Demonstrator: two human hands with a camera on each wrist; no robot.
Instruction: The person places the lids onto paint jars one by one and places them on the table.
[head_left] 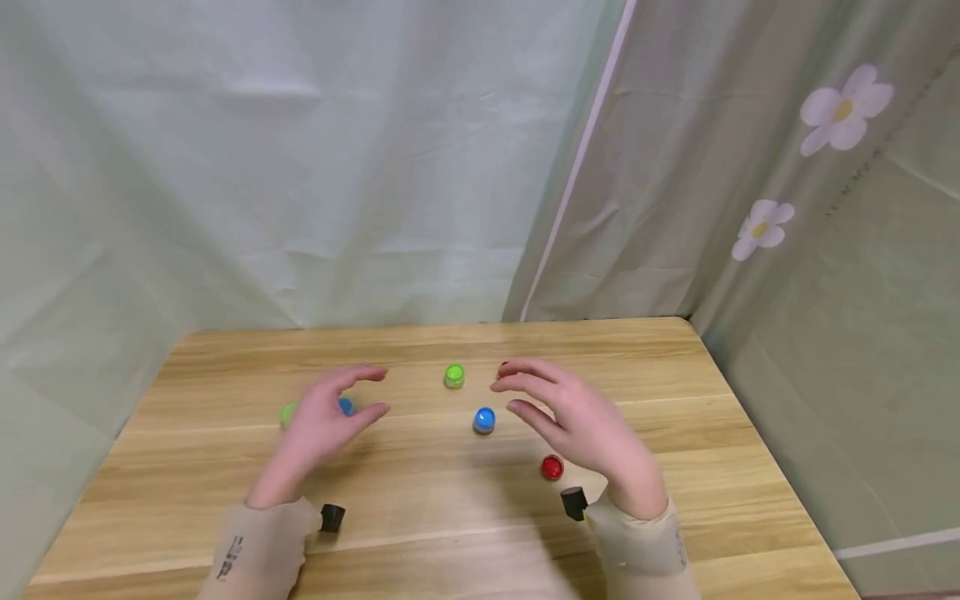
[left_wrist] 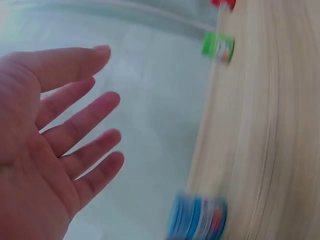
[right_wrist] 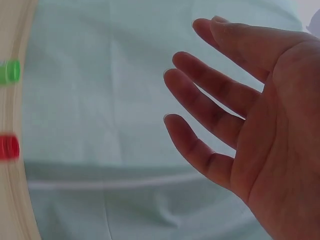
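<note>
My left hand (head_left: 327,417) hovers above the left of the table, fingers spread and holding nothing. Partly behind it sit a green tub (head_left: 287,413) and a blue tub (head_left: 347,406); in the left wrist view a labelled blue tub (left_wrist: 197,217) appears blurred. My right hand (head_left: 581,412) is raised on the right, fingers gently bent and apart from the thumb, also empty. Its fingers partly cover a red tub (head_left: 504,367) at the back. Another red tub (head_left: 552,467) stands below the right hand. Between the hands are a blue tub (head_left: 484,420) and a green tub (head_left: 454,376).
The wood-grain table (head_left: 420,533) ends at a pale curtain (head_left: 360,167) behind and at both sides. A black wrist-camera piece (head_left: 332,517) juts from the left cuff, and another black piece (head_left: 574,503) from the right cuff.
</note>
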